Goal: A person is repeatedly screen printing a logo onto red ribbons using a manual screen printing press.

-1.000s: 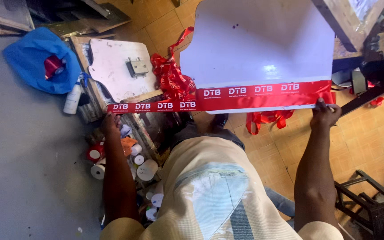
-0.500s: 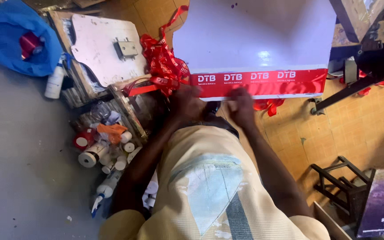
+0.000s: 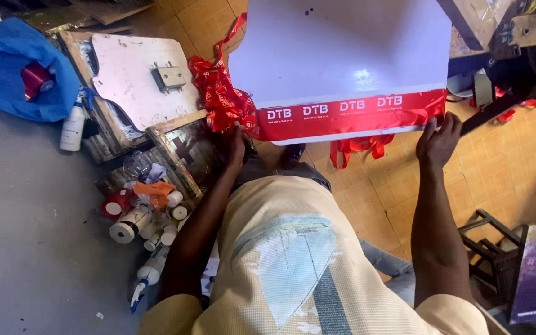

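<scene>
Stretching left-right across the white board [image 3: 342, 49], the red ribbon [image 3: 348, 115] lies nearly level.

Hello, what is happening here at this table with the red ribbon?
A person stands over a white board and stretches a red printed ribbon flat along its near edge. The left hand holds the ribbon at the left end, the right hand at the right end. Loose ribbon is bunched beside the board on the left. Tape rolls and bottles lie on the floor below.
</scene>
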